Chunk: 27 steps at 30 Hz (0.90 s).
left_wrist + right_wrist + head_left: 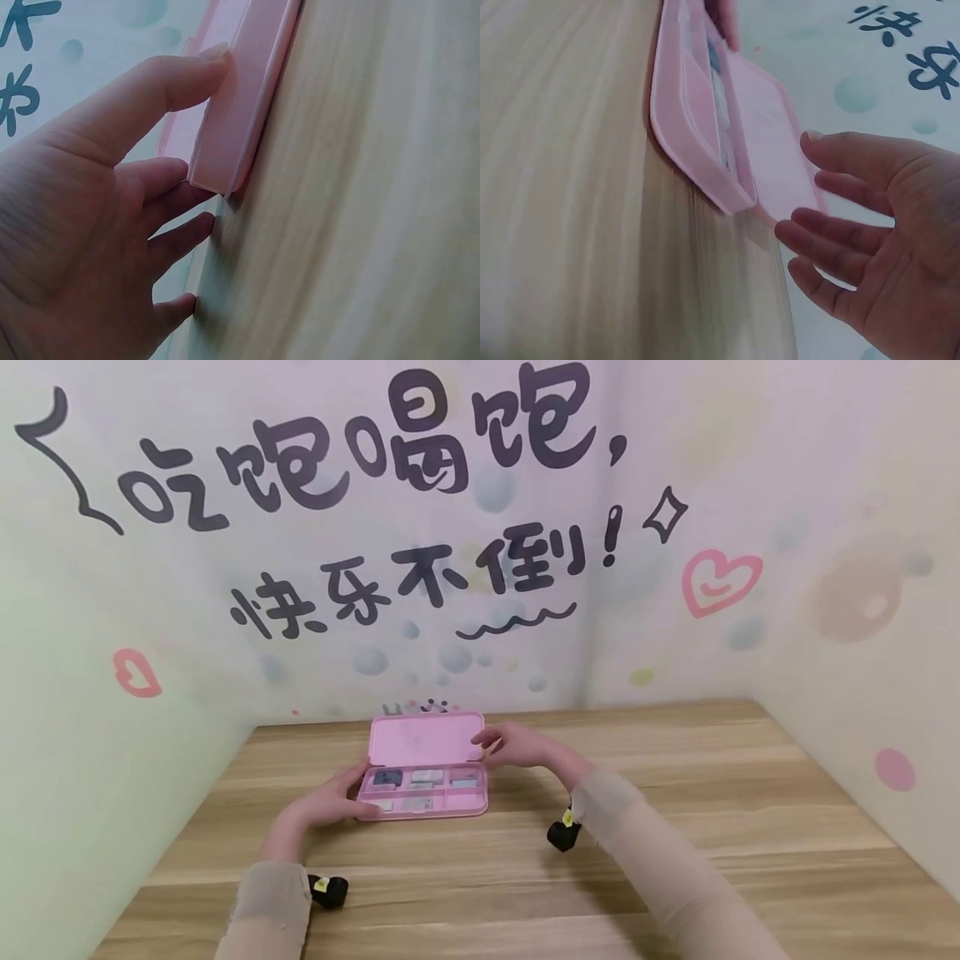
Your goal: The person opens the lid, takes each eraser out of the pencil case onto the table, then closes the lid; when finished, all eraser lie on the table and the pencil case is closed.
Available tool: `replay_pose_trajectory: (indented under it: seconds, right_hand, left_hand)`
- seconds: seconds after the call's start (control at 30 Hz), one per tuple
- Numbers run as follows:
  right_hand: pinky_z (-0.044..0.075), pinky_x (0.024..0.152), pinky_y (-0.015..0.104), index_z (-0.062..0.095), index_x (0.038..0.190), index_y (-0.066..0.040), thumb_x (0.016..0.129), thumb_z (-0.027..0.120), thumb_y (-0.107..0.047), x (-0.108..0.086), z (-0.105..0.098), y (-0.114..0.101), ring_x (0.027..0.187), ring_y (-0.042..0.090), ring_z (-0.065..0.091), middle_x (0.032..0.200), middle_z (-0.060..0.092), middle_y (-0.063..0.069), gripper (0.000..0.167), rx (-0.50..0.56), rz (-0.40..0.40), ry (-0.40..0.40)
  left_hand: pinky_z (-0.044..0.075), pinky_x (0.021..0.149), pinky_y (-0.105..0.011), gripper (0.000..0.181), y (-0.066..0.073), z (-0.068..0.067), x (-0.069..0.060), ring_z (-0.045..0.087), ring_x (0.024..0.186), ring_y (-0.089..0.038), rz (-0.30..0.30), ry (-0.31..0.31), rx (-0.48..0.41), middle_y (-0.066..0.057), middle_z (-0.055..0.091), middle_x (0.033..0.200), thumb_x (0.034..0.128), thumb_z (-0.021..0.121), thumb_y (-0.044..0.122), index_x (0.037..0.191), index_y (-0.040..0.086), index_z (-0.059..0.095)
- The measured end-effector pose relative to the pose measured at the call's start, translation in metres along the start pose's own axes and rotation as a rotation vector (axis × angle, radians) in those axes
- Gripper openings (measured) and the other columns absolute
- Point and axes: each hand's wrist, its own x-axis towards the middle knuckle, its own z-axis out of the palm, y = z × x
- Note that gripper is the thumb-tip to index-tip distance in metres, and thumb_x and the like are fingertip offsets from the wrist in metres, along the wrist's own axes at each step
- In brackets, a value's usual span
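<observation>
A pink plastic compartment box [465,814] lies on the table with its hinged lid [427,739] swung open toward the back wall. Inside its compartments are a dark grey piece [387,777], a pale blue piece [464,783] and several whitish flat pieces. My left hand [330,802] holds the box's left end, thumb on the front side and fingers around the corner, as the left wrist view shows. Beside the lid's right edge is my right hand [521,746], fingers loosely bent and spread, gripping nothing; whether its thumb touches the lid in the right wrist view [810,136] I cannot tell.
The wood-grain table [465,893] reaches back to a printed wall [637,635] with dark lettering. Pale walls stand on the left and right sides. Each wrist carries a small black device, one on the left [330,892] and one on the right [562,833].
</observation>
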Motion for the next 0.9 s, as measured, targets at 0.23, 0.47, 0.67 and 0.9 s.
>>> replay_pose_trajectory:
  seconds: [0.23,0.47,0.67,0.9]
  right_hand:
    - [0.050,0.081,0.029,0.066,0.125,-0.013,0.087,0.070,-0.005,0.014,-0.007,-0.002,0.098,0.019,0.057,0.117,0.063,0.006,0.039,-0.106,-0.091,-0.123]
    - [0.045,0.083,0.031,0.068,0.123,-0.021,0.086,0.069,-0.003,0.021,-0.001,-0.003,0.100,0.022,0.053,0.115,0.061,0.004,0.041,-0.211,-0.159,-0.169]
    - [0.044,0.085,0.029,0.071,0.118,-0.022,0.080,0.073,-0.002,0.027,0.006,-0.006,0.096,0.017,0.051,0.103,0.057,-0.001,0.042,-0.380,-0.177,-0.179]
    - [0.043,0.081,0.024,0.075,0.111,-0.027,0.075,0.077,-0.002,0.033,0.011,-0.010,0.091,0.011,0.048,0.099,0.053,-0.006,0.044,-0.470,-0.166,-0.226]
  left_hand:
    - [0.018,0.108,-0.065,0.107,0.002,0.000,0.000,0.015,0.140,-0.048,-0.006,0.003,-0.007,-0.028,0.014,0.156,0.0780,0.078,0.040,0.155,0.003,0.013]
    - [0.017,0.108,-0.065,0.107,0.001,0.000,0.001,0.015,0.140,-0.047,-0.024,0.007,-0.019,-0.027,0.014,0.156,0.0774,0.078,0.040,0.155,0.006,0.013]
    - [0.017,0.108,-0.065,0.107,0.004,0.000,0.001,0.014,0.140,-0.047,-0.019,0.004,-0.031,-0.027,0.013,0.156,0.0779,0.078,0.039,0.155,0.006,0.012]
    - [0.018,0.108,-0.065,0.107,0.003,0.000,0.000,0.015,0.140,-0.048,-0.016,-0.002,-0.022,-0.028,0.014,0.156,0.0782,0.078,0.039,0.155,0.005,0.012]
